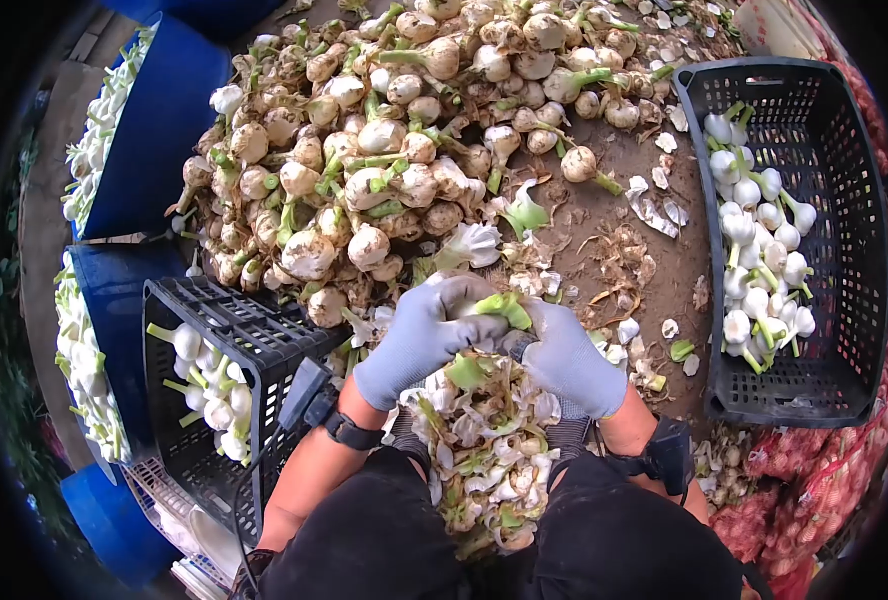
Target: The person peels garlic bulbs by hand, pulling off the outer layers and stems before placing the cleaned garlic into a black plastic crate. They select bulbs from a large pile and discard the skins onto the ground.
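Both my hands wear grey gloves and meet in the middle of the view, above a pile of loose peelings [494, 450] between my knees. My left hand [429, 335] has its fingers curled around a garlic bulb with green leaf skin [504, 308], mostly hidden by the gloves. Close against it on the right, my right hand [564, 355] has its fingers bent in toward the same green skin; what its fingertips hold is hidden. Just beyond the hands lies a large heap of unpeeled garlic bulbs [384, 135] with brown, dirty skins.
A black crate [799, 400] with white garlic stands at the right, beside red mesh sacks [814, 500]. Another black crate [274, 345] with garlic is close to my left forearm. Blue tubs [164, 120] of garlic line the far left. Skins litter the brown ground [584, 220].
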### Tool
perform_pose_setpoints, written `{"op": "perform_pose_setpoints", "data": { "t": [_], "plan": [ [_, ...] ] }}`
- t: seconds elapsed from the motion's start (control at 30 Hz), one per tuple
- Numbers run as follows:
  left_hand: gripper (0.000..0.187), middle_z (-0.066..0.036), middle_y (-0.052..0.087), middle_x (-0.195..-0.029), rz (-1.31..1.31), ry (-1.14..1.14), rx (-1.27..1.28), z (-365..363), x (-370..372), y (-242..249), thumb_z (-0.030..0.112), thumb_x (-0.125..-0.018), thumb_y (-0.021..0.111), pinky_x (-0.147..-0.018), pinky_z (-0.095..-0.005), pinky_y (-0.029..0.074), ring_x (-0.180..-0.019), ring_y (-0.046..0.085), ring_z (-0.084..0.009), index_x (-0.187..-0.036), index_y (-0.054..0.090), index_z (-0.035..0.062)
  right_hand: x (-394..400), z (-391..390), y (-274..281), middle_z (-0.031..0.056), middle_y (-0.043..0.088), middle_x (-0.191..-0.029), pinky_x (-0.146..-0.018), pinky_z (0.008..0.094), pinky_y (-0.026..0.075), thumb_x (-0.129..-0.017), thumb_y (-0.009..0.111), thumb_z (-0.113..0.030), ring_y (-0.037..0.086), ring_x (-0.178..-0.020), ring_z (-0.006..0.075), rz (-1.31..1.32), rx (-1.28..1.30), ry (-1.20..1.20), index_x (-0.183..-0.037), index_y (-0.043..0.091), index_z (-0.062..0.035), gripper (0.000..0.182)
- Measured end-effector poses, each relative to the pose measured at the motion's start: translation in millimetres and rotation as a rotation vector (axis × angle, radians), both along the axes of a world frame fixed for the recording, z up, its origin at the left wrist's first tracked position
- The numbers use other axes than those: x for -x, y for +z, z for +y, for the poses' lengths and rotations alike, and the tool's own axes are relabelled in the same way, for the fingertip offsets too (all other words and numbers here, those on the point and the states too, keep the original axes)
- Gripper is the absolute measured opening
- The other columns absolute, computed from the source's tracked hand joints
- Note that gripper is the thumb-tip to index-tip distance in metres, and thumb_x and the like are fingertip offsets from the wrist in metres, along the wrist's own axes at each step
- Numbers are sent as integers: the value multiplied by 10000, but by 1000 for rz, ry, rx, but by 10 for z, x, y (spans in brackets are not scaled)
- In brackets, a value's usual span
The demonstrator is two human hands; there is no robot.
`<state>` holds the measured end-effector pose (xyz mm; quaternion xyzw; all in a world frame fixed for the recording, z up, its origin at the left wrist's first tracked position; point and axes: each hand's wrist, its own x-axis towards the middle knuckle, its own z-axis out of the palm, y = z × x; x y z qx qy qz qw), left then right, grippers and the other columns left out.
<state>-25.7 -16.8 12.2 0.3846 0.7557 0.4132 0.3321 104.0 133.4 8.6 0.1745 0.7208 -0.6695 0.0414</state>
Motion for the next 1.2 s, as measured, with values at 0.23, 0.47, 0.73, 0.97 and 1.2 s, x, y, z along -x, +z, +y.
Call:
{"op": "perform_pose_setpoints", "data": {
  "t": [0.23, 0.47, 0.73, 0.97, 1.2],
  "plan": [
    [457, -154, 606, -1246, -1148, 206, -292, -82, -58, -55, 337, -964, 595, -1047, -344, 413, -1171, 564, -207, -1232, 572, -32, 29, 163, -109, 225, 648, -897, -711, 495, 507, -827, 612, -131, 641, -825, 415, -301, -853, 86, -1005, 624, -23, 209],
    [457, -163, 533, -1332, -1367, 612, -580, -170, -12, -390, 300, -1017, 484, -1056, -406, 441, -1240, 536, -292, -1351, 459, -11, -179, -37, 478, 176, 678, -839, -708, 430, 520, -840, 650, -245, 666, -764, 350, 2, 323, 886, -980, 678, -72, 223],
    [349, -133, 602, -1195, -1224, 663, -431, -41, -90, -276, 329, -1018, 481, -979, -399, 531, -1096, 614, -229, -1160, 534, 15, 67, 88, 166, 197, 655, -1025, -785, 424, 524, -813, 739, -360, 639, -1020, 327, -375, -311, 317, -1336, 502, -102, 630],
    [513, -90, 570, -1285, -819, 433, -286, 216, -124, 174, 310, -976, 595, -983, -319, 471, -1107, 611, -189, -1362, 458, 1, -30, 709, 175, 154, 552, -1316, -834, 370, 556, -813, 688, -85, 645, -1022, 270, 194, 631, -231, -1461, 379, -139, 719],
    [391, -81, 629, -1183, -771, 434, -143, 100, -67, -31, 265, -986, 567, -900, -300, 503, -1034, 632, -166, -1269, 549, -4, 38, 1517, -545, 170, 600, -1203, -823, 320, 538, -859, 584, 47, 631, -993, 202, 99, 76, -573, -1347, 514, -2, 496]
  ]
}}
